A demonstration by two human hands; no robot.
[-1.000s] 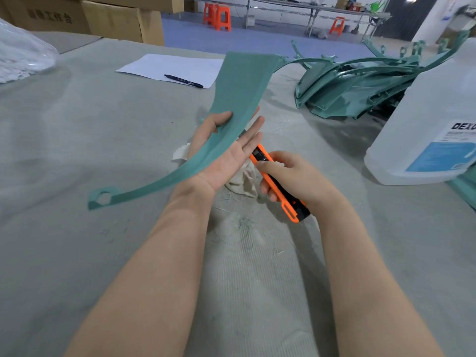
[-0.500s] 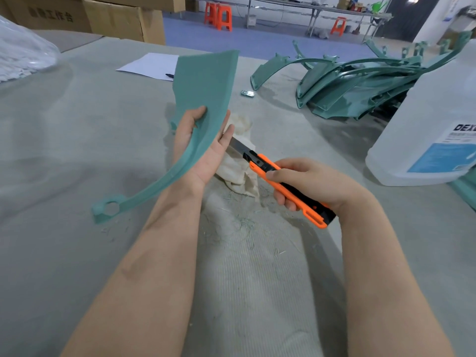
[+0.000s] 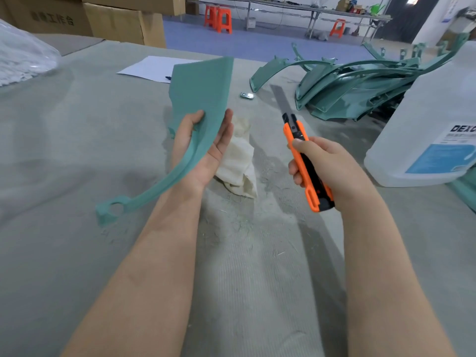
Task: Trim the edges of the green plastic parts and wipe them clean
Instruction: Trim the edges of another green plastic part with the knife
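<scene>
Left hand point(image 3: 203, 153) holds green part point(image 3: 198, 99); right hand point(image 3: 324, 168) grips utility knife point(image 3: 304, 161), blade out.

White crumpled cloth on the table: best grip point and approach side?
Probably pinch the white crumpled cloth at its bunched upper folds, from above and the right: it lies slack on the grey table mat, and the left hand holding the curved green plastic part covers its left edge.

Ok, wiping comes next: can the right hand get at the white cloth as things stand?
Likely within reach: the cloth lies uncovered beside the left hand. But the right hand grips the knife, so grasping it looks awkward.
</scene>
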